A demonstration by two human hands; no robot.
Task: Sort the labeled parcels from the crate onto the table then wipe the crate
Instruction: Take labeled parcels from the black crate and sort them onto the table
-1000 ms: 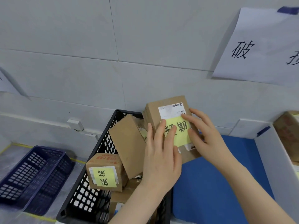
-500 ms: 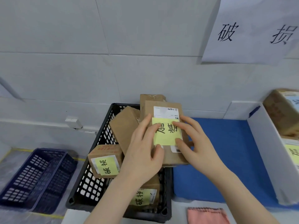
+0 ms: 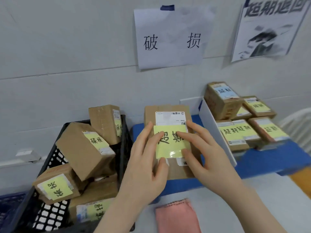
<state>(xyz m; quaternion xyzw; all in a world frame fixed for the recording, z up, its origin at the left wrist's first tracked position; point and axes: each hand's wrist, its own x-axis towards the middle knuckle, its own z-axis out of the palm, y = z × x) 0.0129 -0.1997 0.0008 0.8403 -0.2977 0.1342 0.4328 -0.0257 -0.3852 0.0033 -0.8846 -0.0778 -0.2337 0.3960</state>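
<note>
I hold a flat brown parcel [image 3: 176,170] with a white shipping label and a yellow note. My left hand [image 3: 146,165] grips its left side and my right hand [image 3: 207,152] its right side, above the blue mat [image 3: 262,163]. To the left is the black crate [image 3: 55,162], with several brown parcels with yellow labels inside, such as one leaning parcel [image 3: 84,148]. At the right, past a white divider [image 3: 217,132], lies a stack of labeled parcels [image 3: 244,133]. A pink cloth [image 3: 176,217] lies at the near table edge.
Two paper signs hang on the white wall: one [image 3: 170,37] above the blue mat, another [image 3: 269,29] at the far right. A dark blue basket [image 3: 8,209] sits on the floor left of the crate. A white socket box [image 3: 27,155] is on the wall.
The parcel has gone with both hands up and to the right, out of the crate and over the blue mat. The view swung right, revealing the stacked parcels and second sign.
</note>
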